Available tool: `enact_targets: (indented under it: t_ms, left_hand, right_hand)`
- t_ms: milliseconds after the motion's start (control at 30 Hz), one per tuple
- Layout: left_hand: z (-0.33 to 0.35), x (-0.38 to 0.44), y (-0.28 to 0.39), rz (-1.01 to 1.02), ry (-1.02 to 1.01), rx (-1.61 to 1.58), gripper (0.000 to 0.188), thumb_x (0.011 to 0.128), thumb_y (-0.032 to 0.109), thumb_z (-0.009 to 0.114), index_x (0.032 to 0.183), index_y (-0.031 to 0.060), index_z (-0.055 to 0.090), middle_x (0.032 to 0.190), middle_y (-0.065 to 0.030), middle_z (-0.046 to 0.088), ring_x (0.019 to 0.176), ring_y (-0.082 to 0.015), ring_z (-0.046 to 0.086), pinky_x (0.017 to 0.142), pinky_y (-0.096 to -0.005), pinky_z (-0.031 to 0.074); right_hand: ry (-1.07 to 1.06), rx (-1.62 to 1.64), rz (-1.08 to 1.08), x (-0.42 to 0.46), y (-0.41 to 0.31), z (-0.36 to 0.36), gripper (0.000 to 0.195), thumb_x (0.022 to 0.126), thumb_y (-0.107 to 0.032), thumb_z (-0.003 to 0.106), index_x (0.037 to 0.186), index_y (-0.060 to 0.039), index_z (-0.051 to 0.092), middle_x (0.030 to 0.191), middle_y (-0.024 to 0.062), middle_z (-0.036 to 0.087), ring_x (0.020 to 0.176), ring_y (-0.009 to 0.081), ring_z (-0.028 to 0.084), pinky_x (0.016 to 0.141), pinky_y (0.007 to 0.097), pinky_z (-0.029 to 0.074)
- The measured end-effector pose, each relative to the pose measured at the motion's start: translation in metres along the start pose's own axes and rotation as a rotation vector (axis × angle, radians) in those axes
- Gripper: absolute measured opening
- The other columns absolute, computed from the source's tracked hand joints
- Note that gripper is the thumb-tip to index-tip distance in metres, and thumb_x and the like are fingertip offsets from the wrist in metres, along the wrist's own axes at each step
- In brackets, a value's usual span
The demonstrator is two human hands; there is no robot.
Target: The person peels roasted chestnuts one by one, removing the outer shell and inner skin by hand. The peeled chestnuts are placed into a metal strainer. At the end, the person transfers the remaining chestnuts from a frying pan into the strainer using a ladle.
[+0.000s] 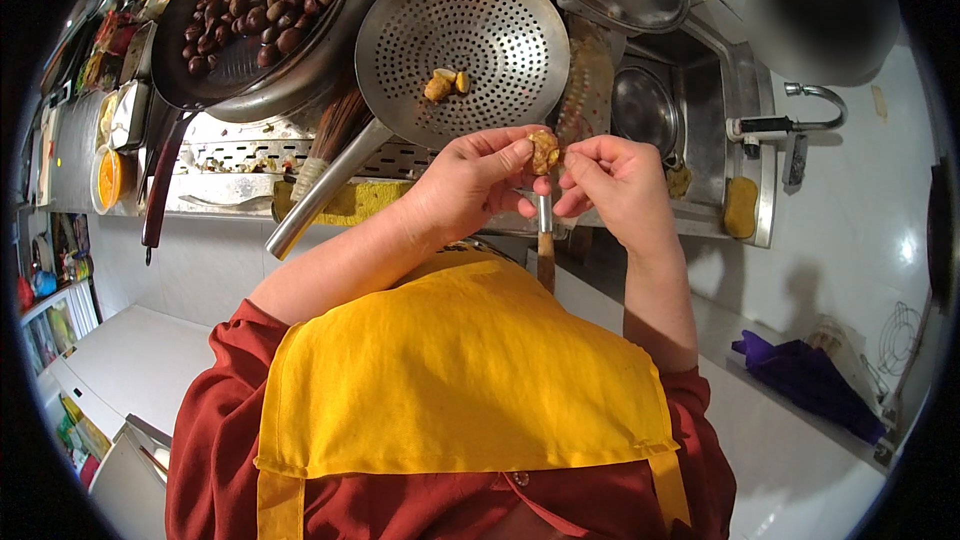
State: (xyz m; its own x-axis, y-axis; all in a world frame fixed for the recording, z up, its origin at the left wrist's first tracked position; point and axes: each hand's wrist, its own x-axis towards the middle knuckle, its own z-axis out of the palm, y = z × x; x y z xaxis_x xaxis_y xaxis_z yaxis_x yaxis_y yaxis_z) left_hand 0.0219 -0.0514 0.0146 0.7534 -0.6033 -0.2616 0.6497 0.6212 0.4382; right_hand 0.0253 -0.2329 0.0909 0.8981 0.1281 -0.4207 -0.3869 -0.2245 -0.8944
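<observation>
Between the thumb and fingers of my left hand (476,176) is a peeled chestnut (543,152), yellowish with brown wrinkled patches. My right hand (619,184) is close on its right side, thumb and forefinger brought together at the nut's edge. Whether they pinch a bit of skin is too small to tell. Just beyond the hands lies a perforated steel strainer (487,30) holding a few pale peeled chestnut pieces (442,85). Farther left, many brown unpeeled chestnuts (262,0) sit in a dark frying pan (232,79).
The strainer's metal handle (326,191) and the pan's handle (166,184) jut over the counter's front edge. A wooden utensil handle (546,259) protrudes below my hands. A bamboo brush (341,120) lies between pan and strainer. At right are a sink (705,97), faucet (821,109) and sponge (741,206).
</observation>
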Motion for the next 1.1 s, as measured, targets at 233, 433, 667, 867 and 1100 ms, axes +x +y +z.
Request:
enact_targets:
  t_ms: [233,433,667,867,1100]
  left_hand:
    - [0.004,-0.001,0.006,-0.047,-0.024,-0.083,0.036,0.100,0.022,0.045,0.131,0.0038,0.048,0.107,-0.0103,0.062,0.081,-0.0156,0.061,0.060,-0.0262,0.053]
    - [0.000,0.003,0.003,-0.029,-0.069,-0.150,0.035,0.100,0.020,0.046,0.131,0.0044,0.048,0.112,-0.0123,0.061,0.088,-0.0176,0.063,0.063,-0.0257,0.055]
    - [0.004,0.005,0.003,0.023,-0.022,-0.143,0.023,0.096,0.011,0.053,0.118,0.0053,0.048,0.112,-0.0102,0.059,0.102,-0.0240,0.063,0.082,-0.0345,0.058]
    - [0.001,0.007,-0.007,0.192,-0.021,0.150,0.024,0.096,0.010,0.052,0.117,0.0066,0.042,0.117,-0.0071,0.056,0.106,-0.0207,0.060,0.089,-0.0412,0.055]
    - [0.000,0.003,-0.006,0.268,-0.181,0.222,0.023,0.097,0.007,0.051,0.117,0.0080,0.041,0.115,-0.0044,0.055,0.107,-0.0161,0.056,0.093,-0.0405,0.052]
  right_hand:
    - [0.078,-0.031,-0.219,0.005,0.018,-0.004,0.014,0.091,0.000,0.051,0.095,0.0060,0.063,0.077,0.0074,0.065,0.062,0.0117,0.064,0.055,0.0228,0.053]
    - [0.125,-0.055,-0.162,0.002,0.018,-0.005,0.016,0.094,-0.004,0.053,0.102,0.0047,0.063,0.078,0.0063,0.064,0.055,0.0087,0.058,0.051,0.0224,0.050]
    - [0.124,0.064,-0.149,-0.007,0.010,0.001,0.014,0.093,-0.007,0.057,0.097,0.0064,0.062,0.073,0.0066,0.063,0.053,0.0092,0.059,0.047,0.0211,0.048]
    - [0.019,0.190,-0.070,-0.003,0.010,0.011,0.026,0.087,-0.009,0.063,0.107,0.0050,0.054,0.071,0.0072,0.062,0.047,0.0080,0.055,0.040,0.0206,0.042]
    - [0.015,0.143,-0.110,0.001,0.007,0.015,0.021,0.086,-0.008,0.064,0.099,0.0062,0.056,0.067,0.0071,0.062,0.043,0.0068,0.052,0.038,0.0207,0.040]
